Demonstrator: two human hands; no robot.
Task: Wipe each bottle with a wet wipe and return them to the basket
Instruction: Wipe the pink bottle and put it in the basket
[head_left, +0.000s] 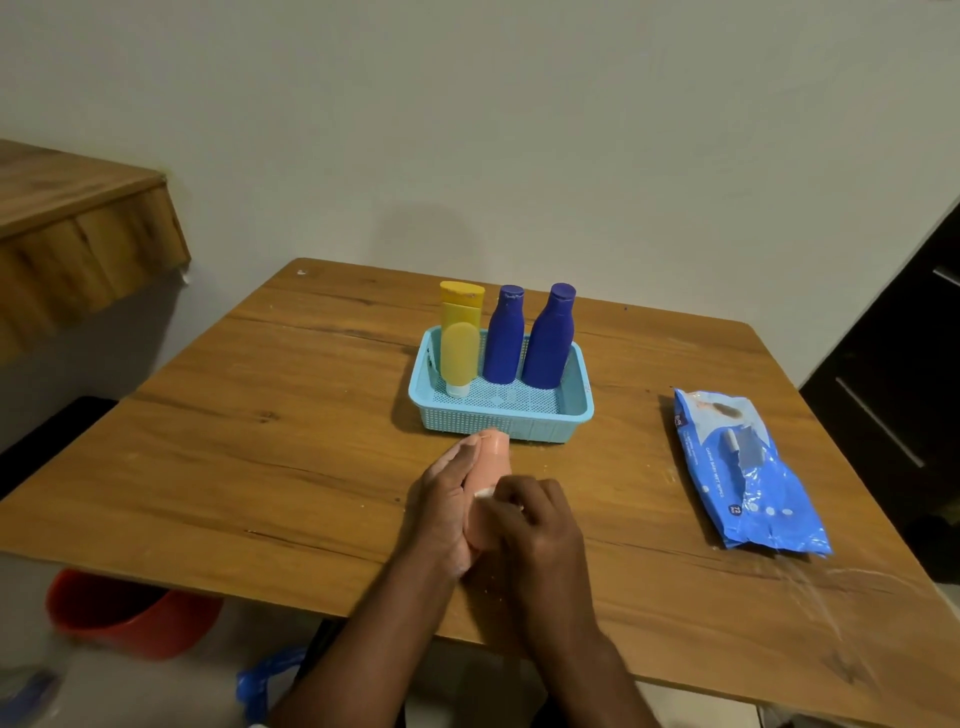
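My left hand (442, 512) grips a peach-pink bottle (492, 457) just in front of the light blue basket (501, 423), its top pointing toward the basket. My right hand (540, 519) presses a white wet wipe (485, 492) against the bottle's side; only a small bit of the wipe shows under the fingers. In the basket stand a yellow tube (460, 338) on its white cap at the left and two dark blue bottles (504, 338) (550, 340) to its right.
A blue pack of wet wipes (748, 473) lies on the wooden table (260, 441) at the right. The wall is right behind the table. A red bucket (124, 613) sits on the floor below the left front edge.
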